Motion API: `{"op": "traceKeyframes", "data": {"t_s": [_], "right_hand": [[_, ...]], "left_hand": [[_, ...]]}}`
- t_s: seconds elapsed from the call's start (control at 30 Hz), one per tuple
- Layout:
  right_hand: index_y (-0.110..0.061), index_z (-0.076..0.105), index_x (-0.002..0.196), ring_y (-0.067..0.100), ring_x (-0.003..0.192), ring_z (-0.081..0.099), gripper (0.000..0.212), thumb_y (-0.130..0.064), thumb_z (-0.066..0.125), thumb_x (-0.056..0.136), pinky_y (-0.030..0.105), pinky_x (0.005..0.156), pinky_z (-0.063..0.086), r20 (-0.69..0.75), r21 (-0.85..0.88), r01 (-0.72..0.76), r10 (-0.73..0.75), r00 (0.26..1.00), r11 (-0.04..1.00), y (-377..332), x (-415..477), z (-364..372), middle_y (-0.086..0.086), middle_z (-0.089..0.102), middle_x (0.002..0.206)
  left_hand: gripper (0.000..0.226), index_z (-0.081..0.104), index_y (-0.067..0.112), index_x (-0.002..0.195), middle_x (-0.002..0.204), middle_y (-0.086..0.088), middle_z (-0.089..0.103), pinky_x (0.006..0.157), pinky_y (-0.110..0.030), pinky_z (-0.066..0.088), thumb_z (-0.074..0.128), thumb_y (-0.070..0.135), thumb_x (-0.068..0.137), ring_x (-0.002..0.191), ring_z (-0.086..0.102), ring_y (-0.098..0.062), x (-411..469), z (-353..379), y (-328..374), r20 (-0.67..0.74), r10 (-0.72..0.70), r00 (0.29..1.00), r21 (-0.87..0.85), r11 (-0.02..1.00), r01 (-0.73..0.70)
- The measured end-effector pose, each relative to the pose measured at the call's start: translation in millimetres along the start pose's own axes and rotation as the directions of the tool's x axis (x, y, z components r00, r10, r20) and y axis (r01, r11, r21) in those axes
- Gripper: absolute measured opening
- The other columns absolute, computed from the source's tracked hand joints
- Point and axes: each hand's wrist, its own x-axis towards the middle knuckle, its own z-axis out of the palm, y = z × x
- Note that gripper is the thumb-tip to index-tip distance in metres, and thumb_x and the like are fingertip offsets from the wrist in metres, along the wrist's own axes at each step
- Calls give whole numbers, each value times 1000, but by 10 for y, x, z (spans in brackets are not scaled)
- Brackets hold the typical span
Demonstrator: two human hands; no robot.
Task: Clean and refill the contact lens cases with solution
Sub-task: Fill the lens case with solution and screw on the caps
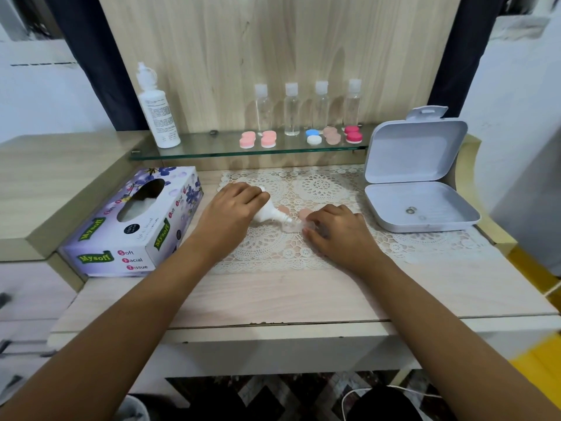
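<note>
My left hand grips a small white solution bottle, tipped on its side with the nozzle aimed right at a clear open lens case on the lace mat. My right hand pinches the right end of that case, holding it on the mat. Two beige caps lie just behind the case. On the glass shelf stand closed lens cases: two pink ones, a blue and white one, a beige one and a red one.
A tall white solution bottle stands at the shelf's left end, and several clear small bottles line the back. A tissue box lies left of the mat. An open white plastic box sits at the right.
</note>
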Motion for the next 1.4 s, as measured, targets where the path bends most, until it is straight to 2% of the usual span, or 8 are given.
{"op": "traceKeyframes", "data": {"t_s": [0.43,0.7,1.4], "right_hand": [[-24,63,110,20,105,49,30,-42,55,87,33,79,31,-4,29,-15,15,1000,999,2,-2,-2,-6,61,107],[-28,62,111,17,108,46,30,-44,55,87,29,78,24,58,54,-54,51,997,997,-8,28,-44,-8,59,110],[-28,63,110,18,107,47,30,-44,55,86,33,84,31,57,68,-55,51,997,996,-11,27,-51,-7,59,108]], "left_hand": [[46,62,-2,110,104,-17,66,84,-46,52,73,2,66,93,62,-35,86,-24,82,27,-7,1000,-94,996,9],[46,63,1,110,105,-15,67,86,-44,50,77,4,66,95,62,-34,160,32,108,7,36,999,-73,997,-35],[45,65,1,107,102,-15,68,83,-43,51,79,6,65,92,62,-34,167,72,127,2,40,999,-69,997,-40]]}}
